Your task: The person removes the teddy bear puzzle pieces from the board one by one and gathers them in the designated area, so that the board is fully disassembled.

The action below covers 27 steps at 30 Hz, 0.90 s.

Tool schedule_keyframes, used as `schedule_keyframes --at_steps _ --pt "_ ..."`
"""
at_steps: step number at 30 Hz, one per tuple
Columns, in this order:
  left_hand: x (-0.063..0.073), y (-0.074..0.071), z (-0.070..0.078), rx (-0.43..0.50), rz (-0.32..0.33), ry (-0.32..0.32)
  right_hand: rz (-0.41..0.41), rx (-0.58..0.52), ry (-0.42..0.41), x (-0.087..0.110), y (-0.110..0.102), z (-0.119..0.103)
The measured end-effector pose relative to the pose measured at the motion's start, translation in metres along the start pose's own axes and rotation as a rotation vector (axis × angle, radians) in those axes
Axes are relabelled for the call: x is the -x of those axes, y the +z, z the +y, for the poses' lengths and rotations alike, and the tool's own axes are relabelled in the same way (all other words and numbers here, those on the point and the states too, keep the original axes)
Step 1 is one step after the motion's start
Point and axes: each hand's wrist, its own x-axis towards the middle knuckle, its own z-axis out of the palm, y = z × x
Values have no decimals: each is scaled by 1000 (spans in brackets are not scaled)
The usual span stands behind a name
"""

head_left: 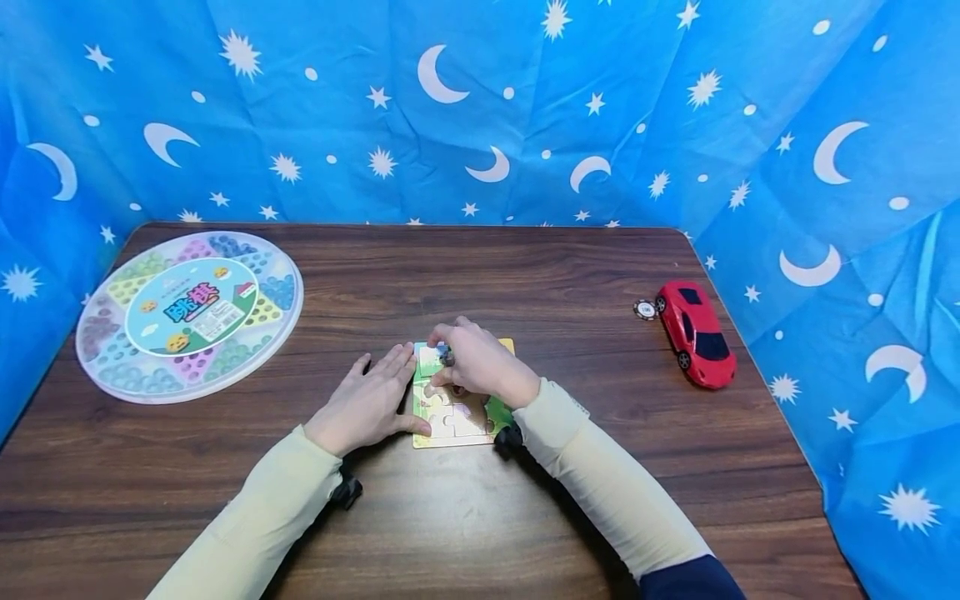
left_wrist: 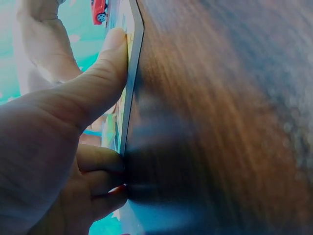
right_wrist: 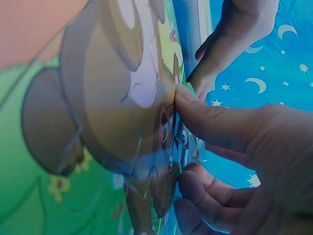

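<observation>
A jigsaw puzzle [head_left: 468, 423] in a thin flat tray lies at the middle of the table, its joined pieces showing a brown cartoon animal on green. My left hand [head_left: 367, 404] lies spread at its left side, fingertips against the edge. In the left wrist view the left thumb [left_wrist: 110, 58] rests on the puzzle's border. My right hand [head_left: 486, 362] is over the upper part and pinches a puzzle piece [right_wrist: 183, 138] with a printed eye between thumb and fingers. The right hand covers much of the puzzle's upper right in the head view.
A round Chinese checkers box [head_left: 273, 354] lies at the left of the wooden table [head_left: 420, 533]. On the right stand a red toy car [head_left: 693, 333] and, touching or close to its wheel, a poker chip [head_left: 644, 310]. Blue star-and-moon cloth [head_left: 337, 108] hangs behind and beside the table.
</observation>
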Motion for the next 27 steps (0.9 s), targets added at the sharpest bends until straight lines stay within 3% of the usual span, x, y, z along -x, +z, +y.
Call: schedule_keyframes --at_steps 4,8,13,16,20,23,27 --pt "-1 0 0 8 -8 -2 29 -44 9 2 1 0" --pt "0 0 0 21 -11 -6 126 -66 -14 7 2 1" --pt "0 2 0 26 1 -3 272 -314 -47 24 -15 12" --pt "0 3 1 30 20 6 329 -408 12 45 -37 33" --pt "1 4 2 26 35 24 332 -373 182 74 -59 78" --pt "2 3 1 19 33 22 302 -350 260 89 -61 109" --pt "2 2 0 18 22 17 286 -359 275 97 -53 132"
